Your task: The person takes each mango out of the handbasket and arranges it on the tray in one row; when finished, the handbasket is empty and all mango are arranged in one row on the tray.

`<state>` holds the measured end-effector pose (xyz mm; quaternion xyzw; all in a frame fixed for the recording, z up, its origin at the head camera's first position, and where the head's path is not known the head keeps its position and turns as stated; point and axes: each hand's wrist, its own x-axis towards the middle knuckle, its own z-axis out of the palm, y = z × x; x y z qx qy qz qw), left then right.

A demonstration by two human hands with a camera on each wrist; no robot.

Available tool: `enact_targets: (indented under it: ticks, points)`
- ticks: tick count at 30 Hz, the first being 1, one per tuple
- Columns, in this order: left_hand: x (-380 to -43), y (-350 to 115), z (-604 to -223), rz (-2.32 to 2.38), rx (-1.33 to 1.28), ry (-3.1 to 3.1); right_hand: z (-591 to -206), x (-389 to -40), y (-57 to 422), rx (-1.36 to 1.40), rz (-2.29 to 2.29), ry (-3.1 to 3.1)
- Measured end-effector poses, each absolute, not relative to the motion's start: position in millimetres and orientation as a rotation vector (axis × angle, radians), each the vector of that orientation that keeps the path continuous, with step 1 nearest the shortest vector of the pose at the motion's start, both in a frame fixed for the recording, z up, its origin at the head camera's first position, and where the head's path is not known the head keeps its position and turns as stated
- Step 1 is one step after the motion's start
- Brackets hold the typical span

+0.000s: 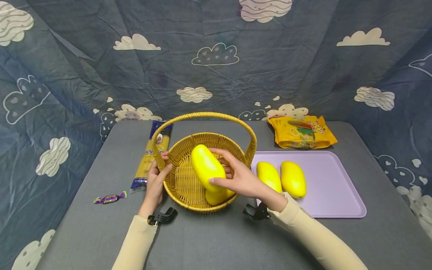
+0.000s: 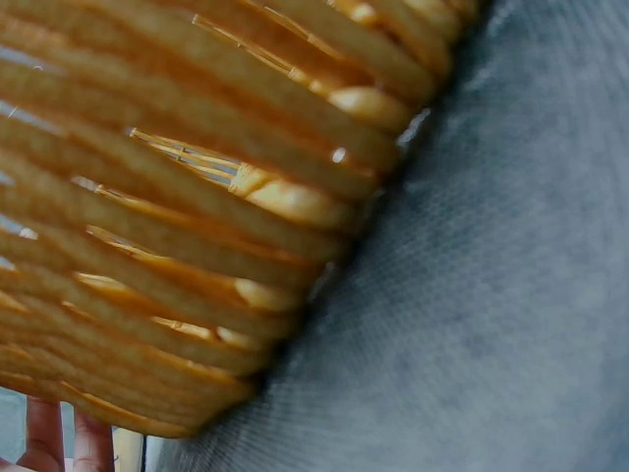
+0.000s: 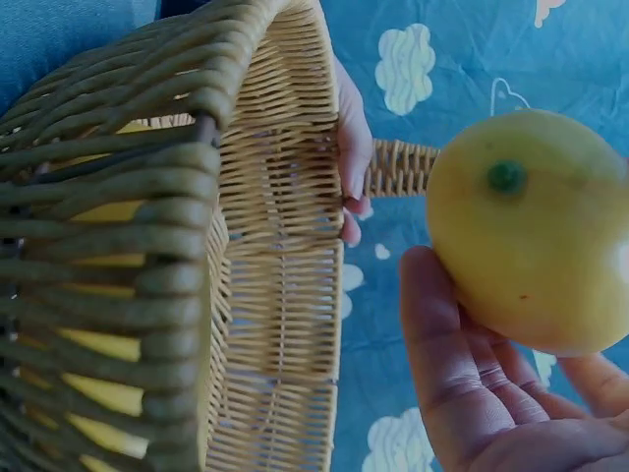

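A yellow mango [image 1: 207, 168] is in my right hand [image 1: 242, 179], thumb on its near side and fingers on the far side, above the wicker basket [image 1: 182, 180]. In the right wrist view, the green stem spot of this mango [image 3: 531, 256] faces the camera. Another mango [image 1: 217, 198] lies in the basket, partly hidden by the held one. My left hand [image 1: 156, 185] grips the basket's left rim at the foot of its arched handle [image 1: 206, 114]. Woven basket side [image 2: 197, 246] fills much of the left wrist view.
Right of the basket, a lilac tray [image 1: 332, 183] bears two mangoes [image 1: 293, 179]. Behind it lies an orange packet [image 1: 302, 132]. A spaghetti pack [image 1: 143, 165] is left of the basket, partly behind my left hand. A purple-wrapped candy [image 1: 110, 198] lies farther left.
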<state>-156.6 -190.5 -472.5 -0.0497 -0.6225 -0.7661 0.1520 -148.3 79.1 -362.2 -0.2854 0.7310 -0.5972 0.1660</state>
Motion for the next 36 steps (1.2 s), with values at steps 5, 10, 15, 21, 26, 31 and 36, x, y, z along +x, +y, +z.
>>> enact_targets:
  ticks: [5,10,15,21,26,31,36]
  points:
    - [-157,-191,-472,-2.202,-0.141,-1.781,-363,-143,91,-0.915,-1.715,2.045]
    - [-157,-191,-472,-2.209,-0.149,-1.771,-364,-137,104,-0.951,-1.718,2.000]
    - [-157,-191,-473,-2.199,-0.148,-1.770,-366,-131,115,-0.956,-1.740,1.983]
    - [-157,-192,-476,-2.197,-0.145,-1.776,-370,-124,130,-0.977,-1.760,2.007]
    - [-158,-192,-476,-2.196,-0.154,-1.774,-371,-119,146,-0.994,-1.847,1.998]
    - [-158,-192,-476,-2.196,-0.158,-1.773,-374,-116,168,-1.023,-2.004,1.902]
    - [-158,-192,-476,-2.195,-0.156,-1.775,-374,-115,187,-1.060,-2.218,1.728]
